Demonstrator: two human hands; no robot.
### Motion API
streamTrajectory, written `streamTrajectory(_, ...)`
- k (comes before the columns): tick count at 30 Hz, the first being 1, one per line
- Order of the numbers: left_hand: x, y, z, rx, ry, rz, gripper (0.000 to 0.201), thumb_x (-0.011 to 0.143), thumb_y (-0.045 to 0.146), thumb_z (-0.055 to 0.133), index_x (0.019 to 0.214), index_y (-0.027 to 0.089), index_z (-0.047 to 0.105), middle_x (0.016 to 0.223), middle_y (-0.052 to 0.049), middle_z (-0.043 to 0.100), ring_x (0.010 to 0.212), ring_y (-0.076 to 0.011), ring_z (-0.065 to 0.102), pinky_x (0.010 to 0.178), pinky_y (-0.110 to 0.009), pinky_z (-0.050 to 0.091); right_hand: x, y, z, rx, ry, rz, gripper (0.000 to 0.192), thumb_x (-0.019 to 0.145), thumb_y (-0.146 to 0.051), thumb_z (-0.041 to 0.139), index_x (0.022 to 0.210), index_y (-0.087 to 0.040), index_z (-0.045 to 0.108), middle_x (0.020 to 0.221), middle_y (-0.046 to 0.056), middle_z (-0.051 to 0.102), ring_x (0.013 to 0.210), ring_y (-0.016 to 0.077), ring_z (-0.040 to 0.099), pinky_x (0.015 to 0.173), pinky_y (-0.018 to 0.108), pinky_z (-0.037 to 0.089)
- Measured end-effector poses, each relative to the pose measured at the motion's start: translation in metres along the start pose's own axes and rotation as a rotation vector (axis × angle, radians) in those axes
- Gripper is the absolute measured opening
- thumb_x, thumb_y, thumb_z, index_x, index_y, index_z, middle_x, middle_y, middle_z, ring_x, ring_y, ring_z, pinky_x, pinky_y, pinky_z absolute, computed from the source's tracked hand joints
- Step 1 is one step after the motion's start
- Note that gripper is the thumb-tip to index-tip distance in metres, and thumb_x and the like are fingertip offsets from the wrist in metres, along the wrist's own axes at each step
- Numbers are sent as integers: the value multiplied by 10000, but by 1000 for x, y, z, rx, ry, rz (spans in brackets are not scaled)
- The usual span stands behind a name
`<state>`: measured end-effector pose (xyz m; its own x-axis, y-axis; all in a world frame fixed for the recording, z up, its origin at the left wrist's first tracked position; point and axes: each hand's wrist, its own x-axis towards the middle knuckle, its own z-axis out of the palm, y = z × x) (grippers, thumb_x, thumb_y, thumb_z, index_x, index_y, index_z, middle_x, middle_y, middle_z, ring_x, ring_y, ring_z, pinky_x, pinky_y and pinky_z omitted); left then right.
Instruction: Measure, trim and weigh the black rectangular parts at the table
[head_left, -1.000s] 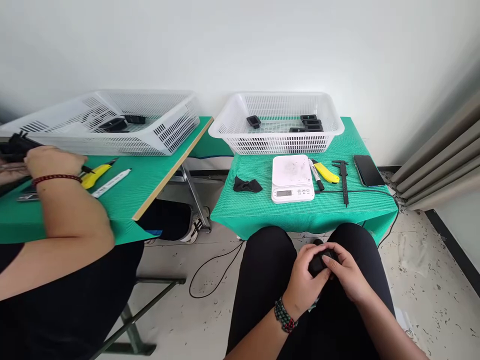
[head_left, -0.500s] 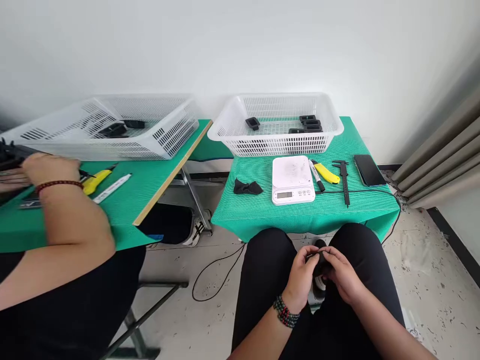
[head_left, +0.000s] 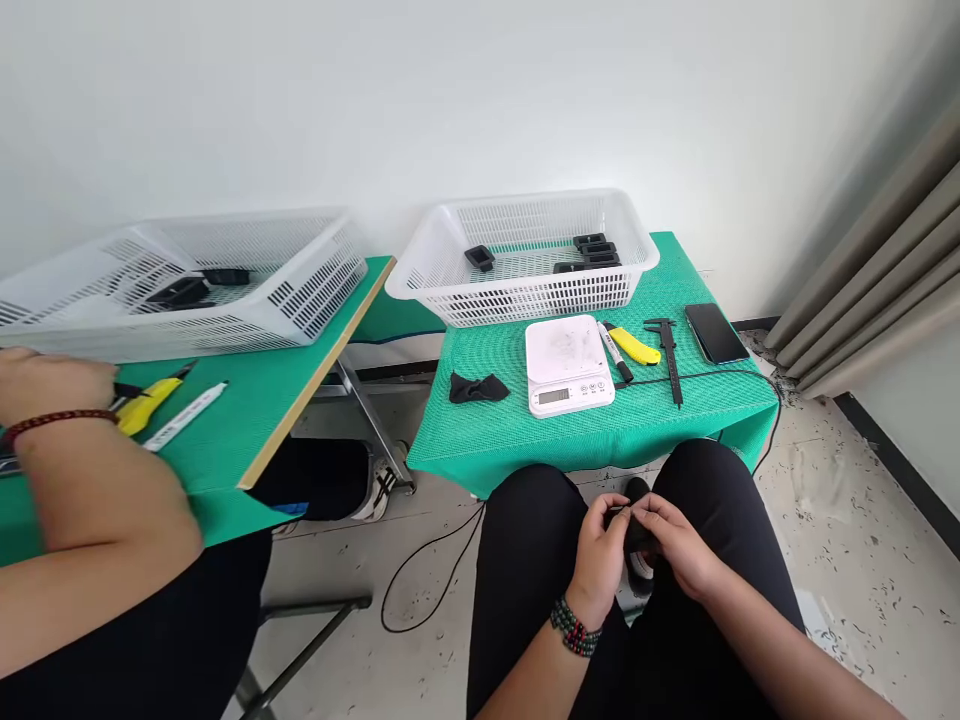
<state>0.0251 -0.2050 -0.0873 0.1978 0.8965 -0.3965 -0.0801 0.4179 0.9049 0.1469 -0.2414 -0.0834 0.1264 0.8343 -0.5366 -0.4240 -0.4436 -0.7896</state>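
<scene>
A: Start at the hands. What have they got?

B: Low in the frame, right of centre, the left hand [head_left: 598, 558] and right hand [head_left: 679, 548] are both closed on one small black part [head_left: 637, 532], held over the lap between the knees. The fingers pinch it from either side; what they do to it is too hidden to tell.

A: So that piece is in work, not yet put anywhere?

B: I'd judge so. It is well apart from the bench [head_left: 525, 440] above it in the picture.

A: And what is finished?

B: The white basket [head_left: 420, 275] at upper centre holds a few similar black parts [head_left: 589, 250] at its right and a single one [head_left: 480, 257] at its left. Whether those are done or waiting, I cannot tell.

A: The tools?

B: The scale [head_left: 566, 363], marker [head_left: 615, 352], yellow knife [head_left: 634, 346] and caliper [head_left: 670, 345] lie untouched mid-frame.

A: Anyone else?

B: At the left edge, another person's hand [head_left: 52, 385] rests on a second bench.
</scene>
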Motion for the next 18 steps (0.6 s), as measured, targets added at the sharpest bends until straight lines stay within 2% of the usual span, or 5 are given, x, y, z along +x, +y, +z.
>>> streamTrajectory(3, 0, -1, -1, -6, 1, -17, 244, 747, 388, 700, 905, 201, 703, 934, -51, 700, 937, -234, 640, 856, -347, 511, 1, 0, 2, 31, 22, 3, 463, 640, -600, 851, 713, -206, 618, 649, -36, 482, 607, 120, 425, 501, 242, 345)
streamTrajectory(10, 2, -9, -3, -156, -10, -96, 345, 730, 482, 763, 907, 192, 700, 949, -71, 700, 972, -258, 653, 863, -363, 521, 4, 2, 6, 103, 76, -7, 496, 600, -631, 869, 769, -207, 675, 653, -28, 513, 591, 120, 444, 483, 237, 322)
streamTrajectory(15, 6, -14, -7, -276, 96, -100, 372, 692, 503, 810, 862, 192, 698, 865, -43, 673, 888, -235, 660, 811, -350, 543, 5, 9, 6, 97, 74, -22, 611, 593, -751, 838, 857, -213, 718, 683, -18, 548, 585, 120, 446, 480, 248, 311)
streamTrajectory(18, 8, -15, -7, -288, 193, -69, 410, 668, 527, 832, 868, 198, 689, 868, -37, 667, 864, -216, 650, 795, -337, 549, 6, 13, 6, 116, 71, -46, 668, 621, -748, 831, 1032, -231, 727, 754, -10, 598, 613, 127, 502, 518, 256, 344)
